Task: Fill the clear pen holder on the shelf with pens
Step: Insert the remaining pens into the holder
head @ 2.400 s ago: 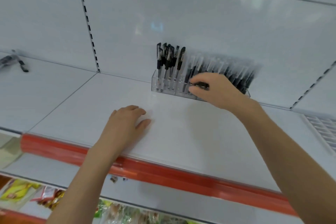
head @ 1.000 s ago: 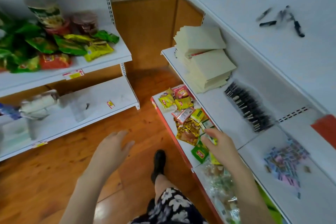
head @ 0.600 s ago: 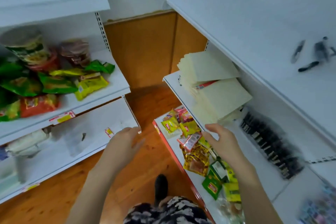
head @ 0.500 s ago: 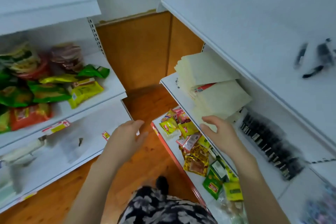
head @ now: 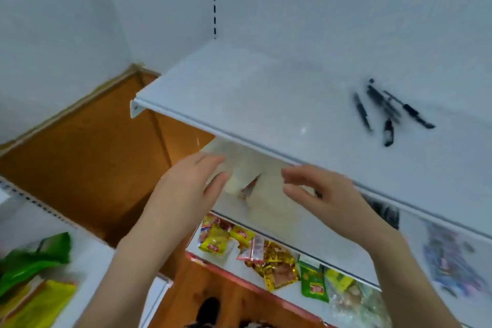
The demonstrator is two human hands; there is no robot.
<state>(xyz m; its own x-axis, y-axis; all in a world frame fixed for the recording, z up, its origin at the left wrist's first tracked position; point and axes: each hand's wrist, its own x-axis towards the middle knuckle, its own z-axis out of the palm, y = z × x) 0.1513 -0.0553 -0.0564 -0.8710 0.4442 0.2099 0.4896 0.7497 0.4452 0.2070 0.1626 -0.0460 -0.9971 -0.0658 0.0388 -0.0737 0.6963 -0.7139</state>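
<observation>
- Pens (head: 409, 110): several lie loose on the upper shelf (head: 253, 93); the clear pen holder is out of view.
- Left hand (head: 186, 189) and right hand (head: 319, 192): fingers apart, empty.
- Judged remaining: collect pens, insert.

Loose pens (head: 386, 112) lie on the shelf (head: 266, 104) toward its right end, well behind its front edge. Under the shelf, one level down, a paper stack (head: 269, 202) sits near the left end and a pen row (head: 386, 213) further right. Just before and below the shelf's front edge, the left hand (head: 191, 189) and right hand (head: 324, 194) hang apart in front of the stack. Packets (head: 266, 255) lie lower still, on the bottom level. Left of the shelf, across the floor, stands a rack (head: 87, 261).
</observation>
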